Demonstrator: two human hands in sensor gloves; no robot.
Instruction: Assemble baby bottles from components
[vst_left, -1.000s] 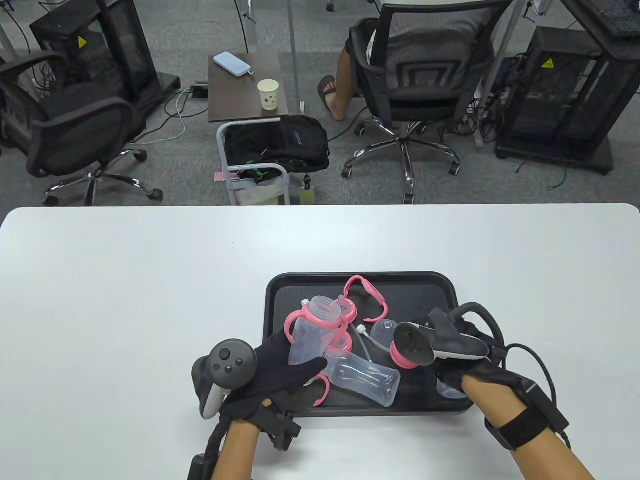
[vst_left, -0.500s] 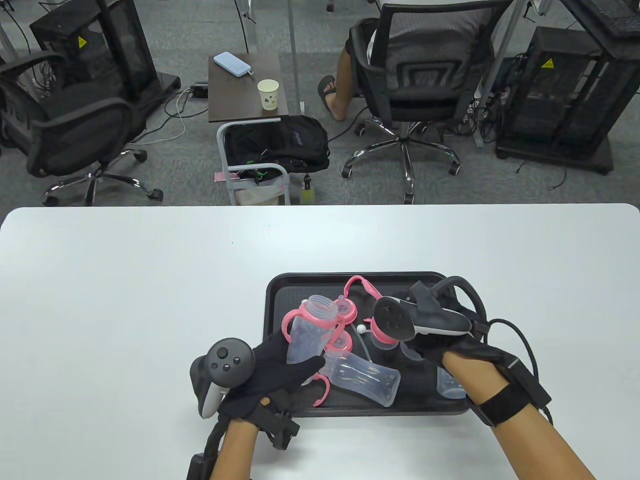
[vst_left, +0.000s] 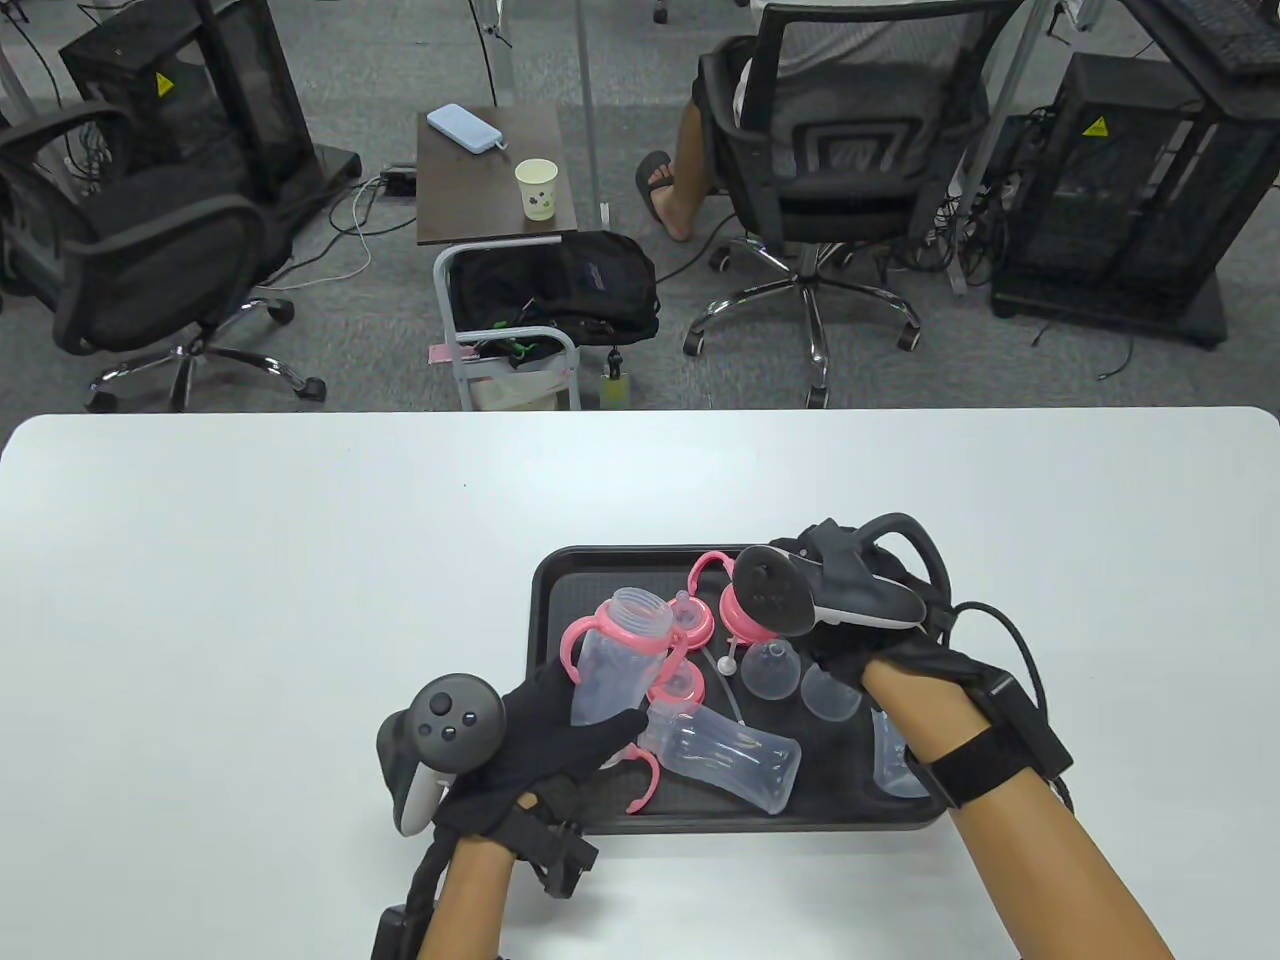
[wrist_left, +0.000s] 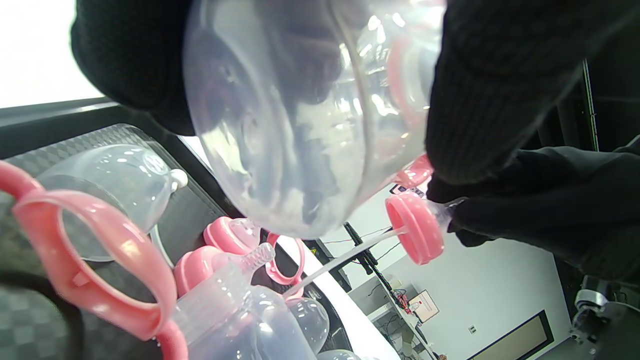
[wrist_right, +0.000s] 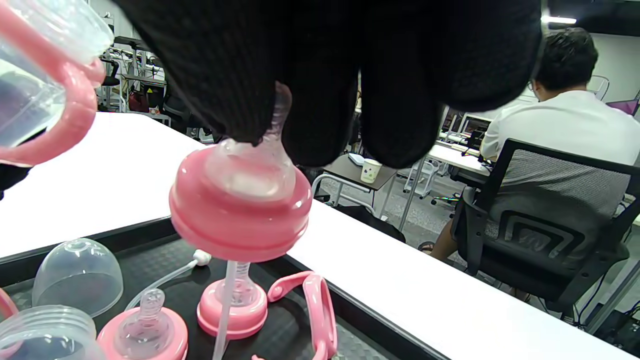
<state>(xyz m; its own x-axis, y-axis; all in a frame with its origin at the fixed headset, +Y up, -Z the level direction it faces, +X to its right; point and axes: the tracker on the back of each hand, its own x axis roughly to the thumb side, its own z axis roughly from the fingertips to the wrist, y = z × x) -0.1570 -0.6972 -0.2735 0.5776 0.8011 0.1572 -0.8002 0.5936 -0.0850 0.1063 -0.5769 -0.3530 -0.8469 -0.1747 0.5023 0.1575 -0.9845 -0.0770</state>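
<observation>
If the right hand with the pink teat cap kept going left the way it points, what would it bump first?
Probably the open neck of the bottle held by the left hand; right hand height is unclear.

Clear bottle tilted; pink nipple cap raised.

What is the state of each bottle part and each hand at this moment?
Left hand: grips the open bottle.
Open bottle: tilted, no cap, pink handles on.
Right hand: pinches the nipple cap.
Nipple cap: lifted, straw hanging.
Second bottle: lying in tray.
Tray: on table.
</observation>
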